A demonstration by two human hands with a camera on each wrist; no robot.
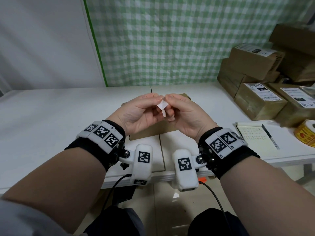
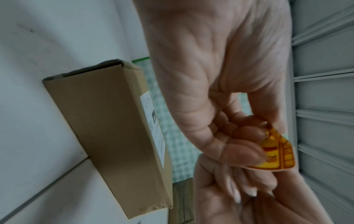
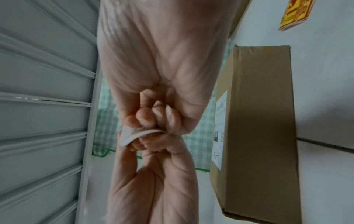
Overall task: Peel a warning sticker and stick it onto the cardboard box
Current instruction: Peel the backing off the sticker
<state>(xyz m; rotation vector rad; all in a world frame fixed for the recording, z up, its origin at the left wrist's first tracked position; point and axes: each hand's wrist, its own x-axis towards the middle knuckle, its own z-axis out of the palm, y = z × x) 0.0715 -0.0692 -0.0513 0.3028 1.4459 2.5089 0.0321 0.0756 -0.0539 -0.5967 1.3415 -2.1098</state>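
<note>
Both hands are raised together over the brown cardboard box [image 1: 148, 132], which lies flat on the white table [image 1: 51, 116]. Between them they pinch one small warning sticker [image 1: 162, 106]. Its white backing faces me in the head view. The left hand [image 1: 157, 100] holds it from the left and the right hand [image 1: 168, 99] from the right. The left wrist view shows the sticker's yellow and red printed face [image 2: 275, 153] curling out from the left hand's fingertips [image 2: 249, 153]. In the right wrist view the white backing [image 3: 134, 135] bends under the right hand's curled fingers [image 3: 145, 119]. The box [image 2: 114, 128] carries a white shipping label [image 3: 220, 128].
A roll of yellow and red warning stickers [image 1: 306, 133] sits at the table's right edge. Beside it lie a notepad [image 1: 252, 135] and a pen [image 1: 270, 135]. Labelled cardboard boxes [image 1: 255, 82] are stacked at the back right. A green checked cloth [image 1: 170, 40] hangs behind the table.
</note>
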